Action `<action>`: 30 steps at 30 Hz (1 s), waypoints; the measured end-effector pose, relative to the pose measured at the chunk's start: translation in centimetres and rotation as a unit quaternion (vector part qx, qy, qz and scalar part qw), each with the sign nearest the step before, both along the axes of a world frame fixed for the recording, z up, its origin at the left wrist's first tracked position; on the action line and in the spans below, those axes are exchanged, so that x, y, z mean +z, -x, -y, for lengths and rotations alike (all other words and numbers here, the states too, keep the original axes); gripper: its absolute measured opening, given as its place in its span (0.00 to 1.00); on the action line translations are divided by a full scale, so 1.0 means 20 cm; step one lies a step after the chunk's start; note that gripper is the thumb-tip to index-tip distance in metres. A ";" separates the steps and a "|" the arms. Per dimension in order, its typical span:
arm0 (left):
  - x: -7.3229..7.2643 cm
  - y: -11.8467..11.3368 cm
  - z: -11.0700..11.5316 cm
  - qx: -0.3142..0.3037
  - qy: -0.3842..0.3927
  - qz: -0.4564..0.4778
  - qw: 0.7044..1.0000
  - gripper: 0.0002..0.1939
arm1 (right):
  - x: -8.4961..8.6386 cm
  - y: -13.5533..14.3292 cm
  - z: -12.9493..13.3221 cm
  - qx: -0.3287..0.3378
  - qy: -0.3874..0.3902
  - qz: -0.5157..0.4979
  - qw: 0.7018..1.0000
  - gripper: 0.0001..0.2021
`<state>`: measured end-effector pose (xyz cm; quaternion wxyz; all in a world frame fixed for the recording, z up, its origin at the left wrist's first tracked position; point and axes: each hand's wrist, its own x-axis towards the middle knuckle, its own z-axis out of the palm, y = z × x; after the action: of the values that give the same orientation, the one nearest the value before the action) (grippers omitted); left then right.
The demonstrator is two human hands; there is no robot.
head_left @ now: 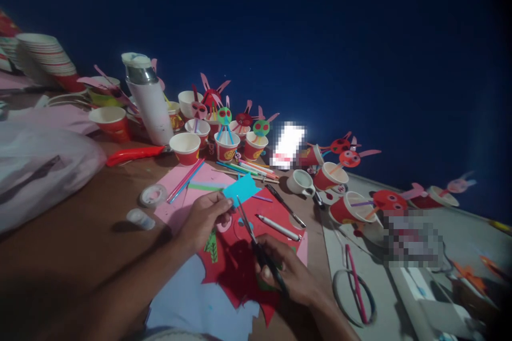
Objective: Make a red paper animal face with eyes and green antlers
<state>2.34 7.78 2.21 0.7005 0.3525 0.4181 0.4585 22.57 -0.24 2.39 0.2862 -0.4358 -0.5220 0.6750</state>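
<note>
The brown table [100,245] is supporting the red sheet [229,272], which is overlying the pink sheet [170,178]. Paper cups [185,150] are standing beyond both sheets. The right hand [286,272] is grasping the black-handled scissors [264,260]; the left hand [206,218] is pinching the cyan paper piece [242,189] above the sheets. The scissor tips are pointing at its lower edge. The white marker [279,227] is lying on the red sheet, right of the blades
</note>
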 end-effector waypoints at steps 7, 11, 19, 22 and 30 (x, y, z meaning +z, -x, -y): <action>-0.01 0.00 0.00 -0.026 0.005 -0.014 1.000 0.12 | -0.02 0.01 0.00 0.001 -0.013 0.004 1.000 0.27; 0.00 -0.02 0.02 -0.039 0.016 -0.032 0.999 0.12 | -0.02 0.02 0.00 -0.005 -0.026 0.003 1.000 0.26; 0.03 -0.06 0.07 -0.055 0.035 -0.037 0.997 0.13 | -0.06 0.01 0.01 -0.014 -0.040 -0.011 0.999 0.21; 0.03 -0.06 0.07 -0.061 0.039 -0.034 0.997 0.14 | -0.07 0.01 0.02 -0.020 -0.044 -0.011 0.999 0.19; 0.02 -0.06 0.06 -0.074 0.041 -0.026 0.996 0.15 | -0.04 0.02 0.00 -0.014 -0.042 -0.006 0.999 0.22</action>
<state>3.49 6.55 2.67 0.7353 0.3649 0.4277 0.3785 22.23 -0.27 1.62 0.3166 -0.4265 -0.5418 0.6514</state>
